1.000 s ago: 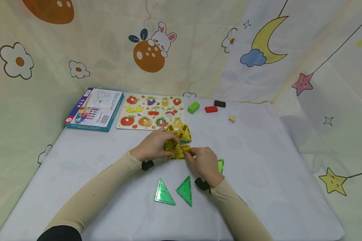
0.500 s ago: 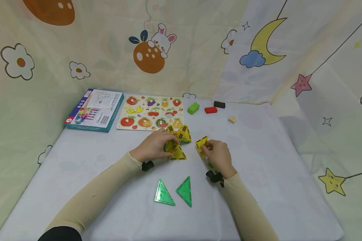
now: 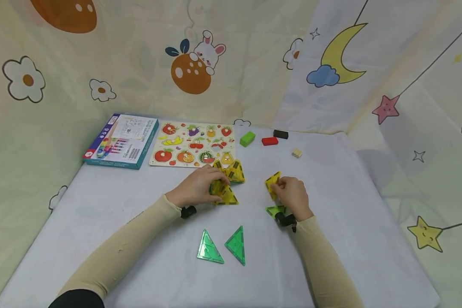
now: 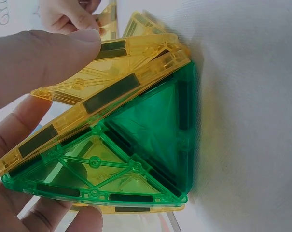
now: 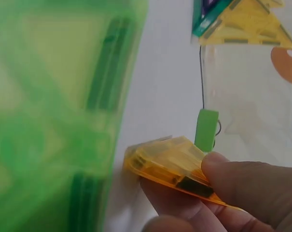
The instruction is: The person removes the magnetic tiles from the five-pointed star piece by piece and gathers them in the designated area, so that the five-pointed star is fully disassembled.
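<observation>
My left hand [image 3: 212,185] grips a cluster of yellow triangular magnetic tiles [image 3: 231,173] standing on the white table [image 3: 331,205]. In the left wrist view the thumb [image 4: 49,58] and fingers hold yellow tiles [image 4: 112,87] against a green triangle [image 4: 150,130]. Off to the right, my right hand [image 3: 280,188] pinches a single yellow triangle tile [image 3: 272,184] just above the table; the right wrist view shows that tile [image 5: 167,164] between thumb and finger. A green triangle [image 3: 275,210] lies by the right wrist. Two more green triangles [image 3: 209,247] [image 3: 236,244] lie flat nearer to me.
A fruit puzzle board [image 3: 192,143] and a blue box [image 3: 119,139] lie at the back left. A green block [image 3: 247,138], red block [image 3: 269,140], dark block [image 3: 280,134] and small wooden cube [image 3: 297,152] sit at the back right. Patterned fabric walls surround the table.
My right hand has pulled one yellow triangle away from the cluster and carried it to the right. The left hand has stayed on the cluster.
</observation>
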Demonstrator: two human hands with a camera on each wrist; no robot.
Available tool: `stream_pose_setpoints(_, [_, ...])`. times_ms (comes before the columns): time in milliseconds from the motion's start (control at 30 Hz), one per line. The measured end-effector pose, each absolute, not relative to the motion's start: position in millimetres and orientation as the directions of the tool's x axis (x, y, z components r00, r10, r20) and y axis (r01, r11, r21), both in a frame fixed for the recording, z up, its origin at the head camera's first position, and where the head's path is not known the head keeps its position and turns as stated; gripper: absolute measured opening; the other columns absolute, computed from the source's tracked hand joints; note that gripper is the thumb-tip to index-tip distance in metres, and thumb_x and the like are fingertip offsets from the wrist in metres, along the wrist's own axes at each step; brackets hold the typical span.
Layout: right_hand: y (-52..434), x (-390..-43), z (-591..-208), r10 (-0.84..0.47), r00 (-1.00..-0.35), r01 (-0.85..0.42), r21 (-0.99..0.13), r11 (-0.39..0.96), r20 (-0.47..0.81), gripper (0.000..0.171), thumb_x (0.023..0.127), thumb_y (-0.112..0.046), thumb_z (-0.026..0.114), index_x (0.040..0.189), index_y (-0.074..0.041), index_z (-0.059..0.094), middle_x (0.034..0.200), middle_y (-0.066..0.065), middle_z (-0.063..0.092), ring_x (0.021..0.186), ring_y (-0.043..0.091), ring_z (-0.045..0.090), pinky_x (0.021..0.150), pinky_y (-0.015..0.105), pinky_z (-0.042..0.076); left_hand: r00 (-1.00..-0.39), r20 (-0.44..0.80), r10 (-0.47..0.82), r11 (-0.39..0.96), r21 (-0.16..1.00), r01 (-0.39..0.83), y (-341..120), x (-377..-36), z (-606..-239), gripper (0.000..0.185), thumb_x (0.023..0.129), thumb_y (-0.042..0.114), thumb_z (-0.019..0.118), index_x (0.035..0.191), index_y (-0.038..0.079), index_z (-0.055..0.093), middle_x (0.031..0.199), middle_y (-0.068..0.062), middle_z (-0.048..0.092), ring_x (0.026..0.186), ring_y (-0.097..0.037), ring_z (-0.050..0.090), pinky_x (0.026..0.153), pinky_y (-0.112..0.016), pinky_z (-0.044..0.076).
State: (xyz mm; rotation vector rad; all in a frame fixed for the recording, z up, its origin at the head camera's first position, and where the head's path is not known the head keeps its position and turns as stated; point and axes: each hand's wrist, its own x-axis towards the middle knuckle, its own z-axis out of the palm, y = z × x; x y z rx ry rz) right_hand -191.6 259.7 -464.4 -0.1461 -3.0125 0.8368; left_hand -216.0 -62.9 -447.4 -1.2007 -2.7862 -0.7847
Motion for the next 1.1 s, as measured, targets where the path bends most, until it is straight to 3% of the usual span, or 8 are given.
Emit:
stream_pose_setpoints(100, [267.1, -194.6, -464.3, 0.115, -0.993, 0.109, -0.512, 0.852, -0.02, 0.03, 0.097, -0.03, 0.07, 0.104, -0.001, 0.074, 0.083, 0.011, 0.072, 0.067, 0.02, 0.059, 0.054, 0.026, 0.043, -0.703, 0.201, 0.682, 0.578, 0.441, 0.687, -63.8, -216.6, -448.0, 0.045, 0.078, 0.025, 0.093, 0.118, 0.023, 0.071, 0.125, 0.004, 0.07, 0.124, -0.021, 0.061, 0.117, -0.047, 0.045])
stream_pose_setpoints(333, [280.2, -198.3, -463.5, 0.19, -0.981, 0.187, -0.464, 0.866, -0.041, 0.035, 0.098, -0.033, 0.066, 0.117, -0.004, 0.073, 0.103, 0.014, 0.076, 0.074, 0.022, 0.066, 0.054, 0.028, 0.045, -0.691, 0.217, 0.69, 0.565, 0.436, 0.701, -64.1, -217.0, -450.0, 0.046, 0.078, 0.026, 0.094, 0.118, 0.023, 0.071, 0.125, 0.005, 0.07, 0.12, -0.019, 0.061, 0.112, -0.043, 0.048])
stream_pose_setpoints(533, [283.3, -198.1, -462.1, 0.219, -0.974, 0.221, -0.438, 0.871, -0.055, 0.038, 0.097, -0.037, 0.066, 0.114, -0.004, 0.072, 0.1, 0.015, 0.076, 0.068, 0.022, 0.063, 0.051, 0.029, 0.045, -0.693, 0.219, 0.687, 0.566, 0.436, 0.699, -64.9, -217.1, -450.2, 0.046, 0.078, 0.028, 0.093, 0.118, 0.023, 0.071, 0.125, 0.004, 0.07, 0.119, -0.019, 0.061, 0.11, -0.043, 0.049])
stream_pose_setpoints(800, [282.6, -197.7, -460.7, 0.24, -0.966, 0.256, -0.418, 0.871, -0.091, 0.044, 0.097, -0.036, 0.064, 0.125, -0.003, 0.069, 0.117, 0.018, 0.075, 0.082, 0.028, 0.07, 0.056, 0.032, 0.05, -0.701, 0.214, 0.681, 0.569, 0.448, 0.69, -66.4, -217.2, -449.9, 0.045, 0.078, 0.028, 0.093, 0.118, 0.024, 0.071, 0.128, 0.004, 0.068, 0.122, -0.02, 0.06, 0.113, -0.044, 0.048])
stream_pose_setpoints(933, [278.6, -196.3, -460.6, 0.244, -0.969, 0.238, -0.419, 0.876, -0.041, 0.044, 0.097, -0.035, 0.065, 0.126, -0.002, 0.068, 0.112, 0.017, 0.075, 0.077, 0.025, 0.068, 0.054, 0.029, 0.047, -0.705, 0.215, 0.676, 0.572, 0.451, 0.685, -67.5, -217.7, -450.5, 0.046, 0.078, 0.028, 0.093, 0.117, 0.024, 0.071, 0.128, 0.004, 0.068, 0.123, -0.02, 0.059, 0.112, -0.044, 0.048])
stream_pose_setpoints(1100, [263.3, -195.5, -460.5, 0.165, -0.984, 0.104, -0.536, 0.838, 0.067, 0.033, 0.096, -0.027, 0.069, 0.118, -0.002, 0.072, 0.1, 0.016, 0.077, 0.069, 0.021, 0.068, 0.056, 0.026, 0.048, -0.706, 0.218, 0.674, 0.574, 0.448, 0.685, -68.4, -218.2, -451.2, 0.046, 0.078, 0.028, 0.093, 0.118, 0.025, 0.07, 0.128, 0.005, 0.067, 0.122, -0.02, 0.06, 0.111, -0.043, 0.049])
